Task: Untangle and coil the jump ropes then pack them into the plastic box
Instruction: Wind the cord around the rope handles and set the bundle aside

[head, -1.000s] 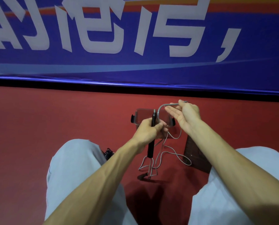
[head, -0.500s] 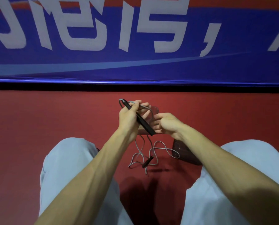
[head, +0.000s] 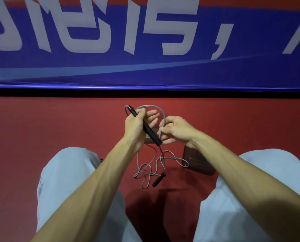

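My left hand [head: 137,124] grips a black jump rope handle [head: 149,130], which slants from upper left to lower right. A grey rope [head: 151,107] arcs from the handle's top over to my right hand [head: 176,131], which pinches it. Below the hands the rope hangs down in loose tangled loops [head: 149,169] onto the red floor, where the second black handle [head: 158,179] lies. A clear plastic box [head: 150,139] sits on the floor behind my hands, mostly hidden by them.
A dark translucent lid or tray [head: 198,162] lies on the floor under my right forearm. My knees in pale trousers [head: 67,172] frame the rope on both sides. A blue banner with white characters [head: 145,49] stands along the far edge of the red floor.
One second ago the handle hung upright below my left hand. It now slants across my left palm, and my right hand has come down to pinch the rope arc.
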The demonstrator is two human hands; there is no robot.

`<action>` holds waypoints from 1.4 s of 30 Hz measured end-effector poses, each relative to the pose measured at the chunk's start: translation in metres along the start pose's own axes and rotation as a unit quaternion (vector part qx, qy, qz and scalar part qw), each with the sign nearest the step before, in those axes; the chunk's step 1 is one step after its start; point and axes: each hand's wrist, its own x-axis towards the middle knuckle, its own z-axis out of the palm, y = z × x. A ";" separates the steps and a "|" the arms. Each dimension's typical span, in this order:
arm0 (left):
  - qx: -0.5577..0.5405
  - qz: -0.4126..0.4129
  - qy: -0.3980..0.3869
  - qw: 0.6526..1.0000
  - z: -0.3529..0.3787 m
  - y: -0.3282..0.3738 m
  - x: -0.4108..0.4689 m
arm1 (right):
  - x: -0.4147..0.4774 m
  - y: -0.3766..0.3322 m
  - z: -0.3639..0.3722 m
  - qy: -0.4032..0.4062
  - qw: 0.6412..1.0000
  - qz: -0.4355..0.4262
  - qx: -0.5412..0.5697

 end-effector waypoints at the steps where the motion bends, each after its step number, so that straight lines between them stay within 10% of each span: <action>1: 0.031 0.001 0.003 1.000 -0.001 -0.002 0.002 | -0.001 -0.003 0.000 0.019 1.000 -0.009 0.009; 11: 0.417 -0.074 -0.189 0.886 -0.007 -0.021 -0.014 | -0.002 -0.027 -0.020 0.172 0.954 -0.074 0.234; 20: 0.343 -0.050 -0.193 0.918 -0.005 -0.026 -0.018 | 0.003 -0.023 -0.021 0.168 0.922 -0.060 0.343; 30: 0.097 -0.021 -0.058 0.993 -0.001 -0.005 -0.008 | 0.014 -0.005 -0.011 0.108 0.992 0.027 0.066; 36: -0.054 -0.028 -0.025 0.998 -0.004 0.011 -0.003 | 0.008 0.001 -0.002 -0.061 0.993 0.044 -0.096; 42: -0.076 -0.018 -0.034 0.996 -0.006 0.014 -0.004 | 0.009 0.003 -0.002 -0.066 0.987 0.048 -0.141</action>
